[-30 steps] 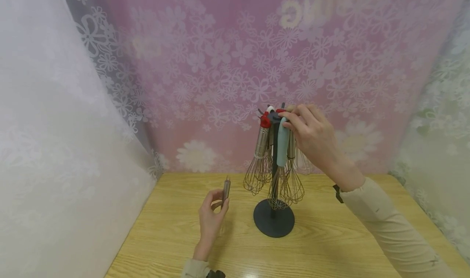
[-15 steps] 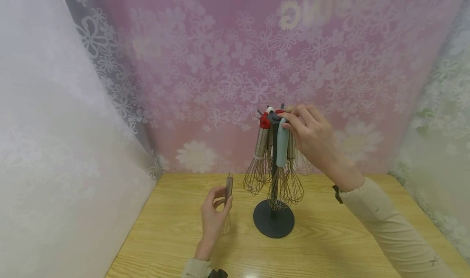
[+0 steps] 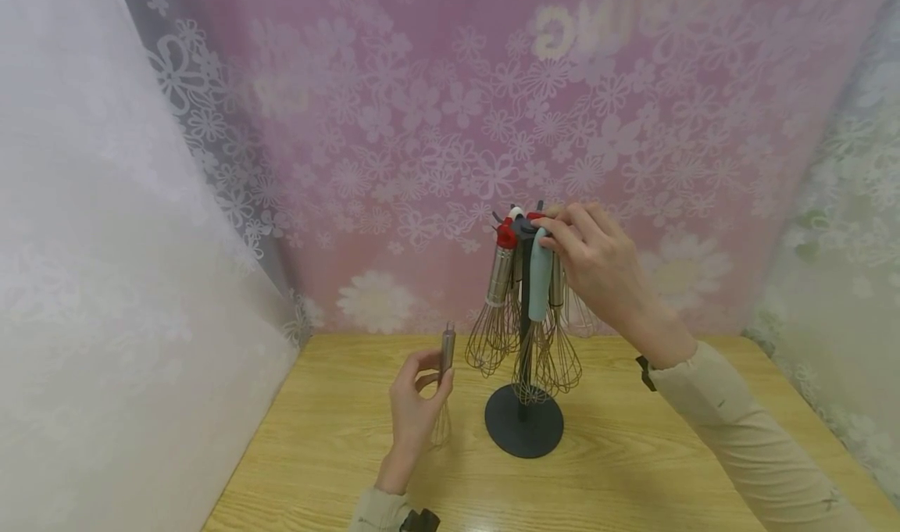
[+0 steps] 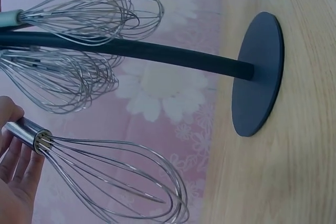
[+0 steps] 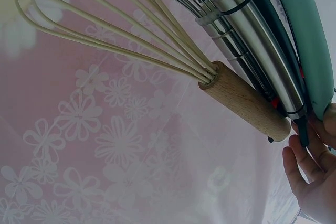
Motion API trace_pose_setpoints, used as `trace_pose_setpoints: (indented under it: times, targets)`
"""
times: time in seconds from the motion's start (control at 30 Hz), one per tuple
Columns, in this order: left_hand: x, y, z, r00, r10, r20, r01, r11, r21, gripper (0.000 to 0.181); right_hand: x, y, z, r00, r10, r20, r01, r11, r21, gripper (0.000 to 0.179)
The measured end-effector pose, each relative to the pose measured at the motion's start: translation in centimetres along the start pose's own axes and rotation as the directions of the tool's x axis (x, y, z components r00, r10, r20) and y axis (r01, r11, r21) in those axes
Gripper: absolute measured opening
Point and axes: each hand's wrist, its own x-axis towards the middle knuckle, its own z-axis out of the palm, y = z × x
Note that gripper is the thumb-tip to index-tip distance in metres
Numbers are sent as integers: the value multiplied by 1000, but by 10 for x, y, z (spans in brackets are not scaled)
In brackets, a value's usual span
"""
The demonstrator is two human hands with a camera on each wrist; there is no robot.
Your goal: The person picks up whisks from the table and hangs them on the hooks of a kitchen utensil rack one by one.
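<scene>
My left hand (image 3: 416, 399) holds a small wire whisk (image 4: 121, 174) upright by its shiny metal handle, left of a black whisk stand (image 3: 523, 430). In the left wrist view its wire loops hang apart from the stand's pole. Up at the stand's hooks, my right hand (image 3: 598, 258) pinches the rack's top with thumb and forefinger, right by the upper end of a teal-handled whisk (image 3: 539, 282). A whisk with a wooden handle (image 5: 244, 100) hangs beside those fingers in the right wrist view, next to a metal-handled whisk (image 5: 268, 51).
A red-topped metal whisk (image 3: 501, 270) hangs on the stand's left side. The round black base stands on a wood-grain table (image 3: 337, 446). Behind is a pink flowered curtain (image 3: 422, 126), with pale curtains at both sides.
My left hand has moved to the right and slightly up with its whisk, closer to the stand. The right hand keeps its place at the hooks.
</scene>
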Motion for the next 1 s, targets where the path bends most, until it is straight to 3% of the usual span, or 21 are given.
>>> trace_pose_setpoints:
  times: [0.23, 0.67, 1.0]
  targets:
    - [8, 11, 3, 1000, -22, 5, 22, 999, -28, 30, -1, -1, 0, 1000, 6, -6, -5, 1000, 6, 36]
    - [24, 26, 10, 998, 51, 34, -50, 997, -56, 34, -1, 0, 0, 1000, 5, 6, -5, 1000, -4, 35]
    - [31, 35, 17, 997, 73, 30, -71, 995, -73, 33, -1, 0, 0, 1000, 4, -3, -4, 1000, 2, 39]
